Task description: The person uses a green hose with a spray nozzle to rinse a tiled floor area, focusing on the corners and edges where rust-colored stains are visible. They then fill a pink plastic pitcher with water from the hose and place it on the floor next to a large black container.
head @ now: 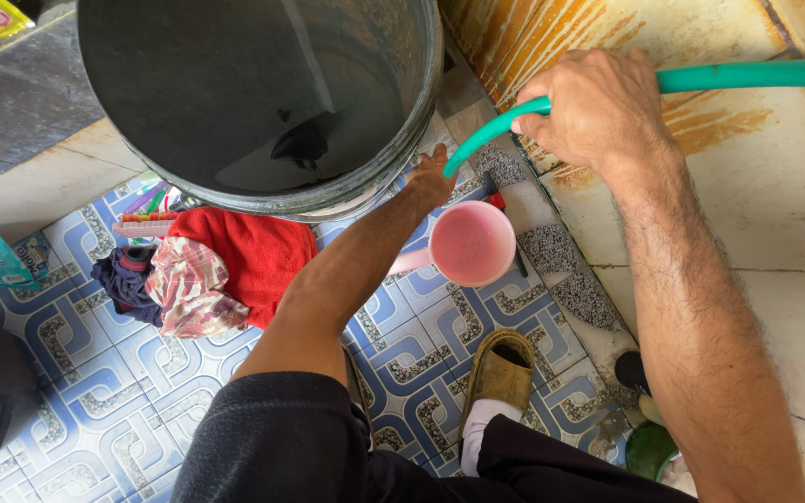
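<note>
Right hand (598, 107) gripping green hose (757, 76), pink dipper (470, 243) below

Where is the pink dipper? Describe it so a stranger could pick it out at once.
Start at the big grey bucket tipped over the patterned blue tile floor. Just right of its lower rim, below the left hand, lies the pink dipper. It is the only round, open pink cup with a side handle.

L arm stretched fwd & down, elbow near straight, left hand (432, 175) palm down, fingers mostly hidden. R arm raised, right hand (598, 110) fisted, knuckles up.
</note>
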